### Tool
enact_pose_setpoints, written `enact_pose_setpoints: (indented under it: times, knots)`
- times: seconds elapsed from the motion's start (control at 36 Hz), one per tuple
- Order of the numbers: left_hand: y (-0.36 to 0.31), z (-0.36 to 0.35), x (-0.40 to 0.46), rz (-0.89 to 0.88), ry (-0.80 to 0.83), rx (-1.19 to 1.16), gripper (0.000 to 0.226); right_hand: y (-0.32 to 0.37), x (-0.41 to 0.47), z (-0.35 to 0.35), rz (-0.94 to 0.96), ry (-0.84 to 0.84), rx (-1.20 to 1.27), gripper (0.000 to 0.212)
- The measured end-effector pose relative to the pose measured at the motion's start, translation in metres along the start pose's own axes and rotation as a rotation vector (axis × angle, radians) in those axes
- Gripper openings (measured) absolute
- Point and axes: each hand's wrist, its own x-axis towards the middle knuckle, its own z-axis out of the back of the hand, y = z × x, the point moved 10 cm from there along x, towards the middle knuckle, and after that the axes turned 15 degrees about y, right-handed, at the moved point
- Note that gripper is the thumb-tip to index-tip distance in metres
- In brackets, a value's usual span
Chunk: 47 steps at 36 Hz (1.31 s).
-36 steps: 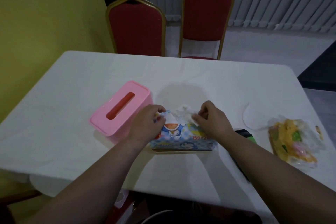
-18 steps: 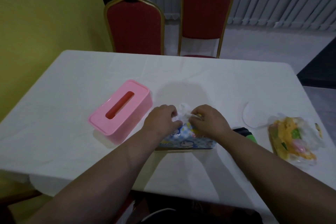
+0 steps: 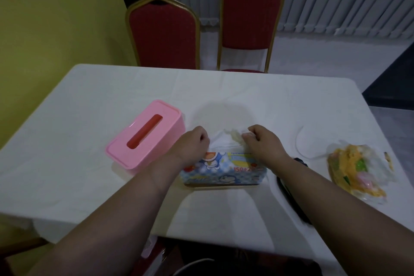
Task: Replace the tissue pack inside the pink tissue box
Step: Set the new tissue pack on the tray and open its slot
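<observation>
Leftmost on the white-clothed desk (image 3: 89, 96) sits the pink plastic tissue box (image 3: 145, 133), lid on, its slot showing dark red and no tissue poking through; it lies angled and just beside the person's left forearm, probably parked there within easy reach for when the refill is ready. Next comes the left hand (image 3: 193, 145), curled closed and pinching the wrapper at the top of the blue cartoon-printed soft tissue pack (image 3: 224, 170), which lies flat on the desk, near its front edge, between the two hands. White tissue or torn film (image 3: 228, 139) bunches up between the hands, so the pack's top looks opened or partly opened; I cannot tell which layer each hand has. The right hand (image 3: 262, 144) is likewise closed in a pinch on the opposite side of that opening, seemingly pulling against the left to spread the wrapper apart. Beyond the right forearm, a dark object (image 3: 300, 161) lies mostly hidden. Farthest right rests a crumpled clear plastic wrapper with yellow, green and pink print (image 3: 358, 170), well apart, likely set aside as waste.
</observation>
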Motion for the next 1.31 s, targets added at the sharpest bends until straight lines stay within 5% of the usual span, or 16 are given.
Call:
enact_pose_setpoints:
  times: [0.36,0.47,0.64,0.97,1.08,1.19,1.31]
  knots:
    - [0.023,0.019,0.007,0.057,-0.002,-0.315,0.026,-0.011,0.004,0.0,-0.057,-0.005,0.075,0.034]
    - [0.021,0.009,0.002,-0.006,0.094,-0.277,0.051,-0.012,0.005,0.001,-0.061,-0.015,0.089,0.032]
    - [0.036,0.029,-0.005,0.033,-0.129,-0.307,0.02,-0.016,0.0,0.005,-0.084,-0.069,0.086,0.035]
    - [0.031,0.039,-0.009,-0.008,-0.283,-0.238,0.034,-0.017,-0.004,0.005,-0.102,-0.108,-0.043,0.036]
    - [0.042,0.061,-0.036,-0.03,-0.535,-0.243,0.033,-0.019,-0.006,0.011,-0.112,-0.128,0.045,0.036]
    - [0.069,0.085,-0.084,0.13,-0.847,0.115,0.041,-0.024,-0.007,0.022,-0.119,-0.183,0.156,0.037]
    - [0.134,0.07,-0.085,0.433,-0.62,0.183,0.083,-0.034,-0.01,0.036,-0.12,-0.277,0.199,0.035]
